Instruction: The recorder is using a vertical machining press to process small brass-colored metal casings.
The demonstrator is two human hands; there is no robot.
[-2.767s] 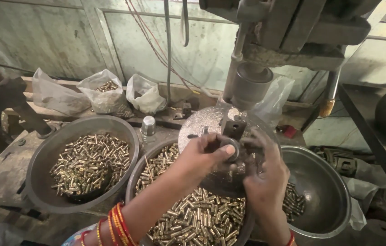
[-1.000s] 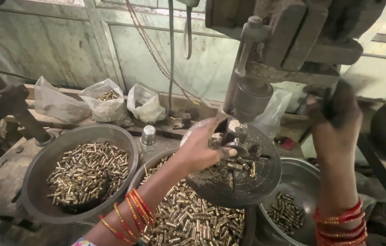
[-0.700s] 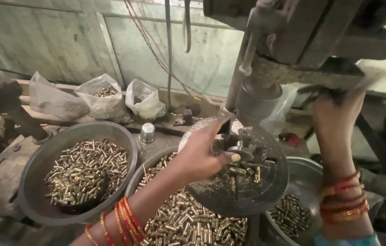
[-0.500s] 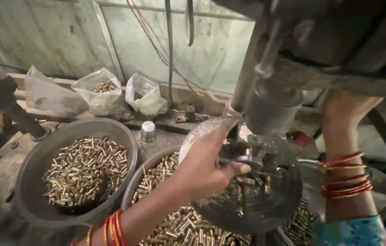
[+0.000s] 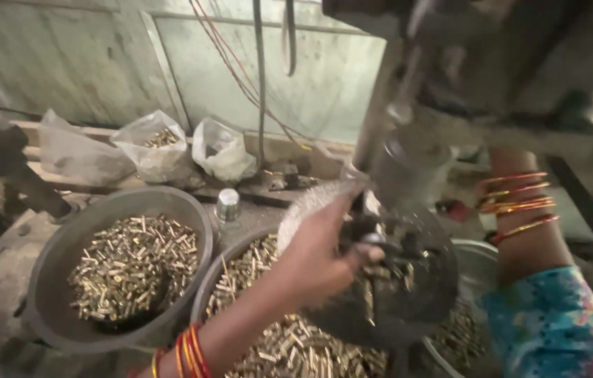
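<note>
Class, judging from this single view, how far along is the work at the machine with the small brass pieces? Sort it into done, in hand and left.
Done: cannot tell; the far-left basin holds a pile of brass pieces, finished or not. In hand: the left hand rests on the machine's round dark plate, fingers at its fixture; the right arm reaches up, its hand hidden behind the machine. Left: the middle basin beneath the arm holds many more pieces.

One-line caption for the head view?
Left hand on the press's round plate, right arm raised behind the machine, above bowls of brass parts.
</note>
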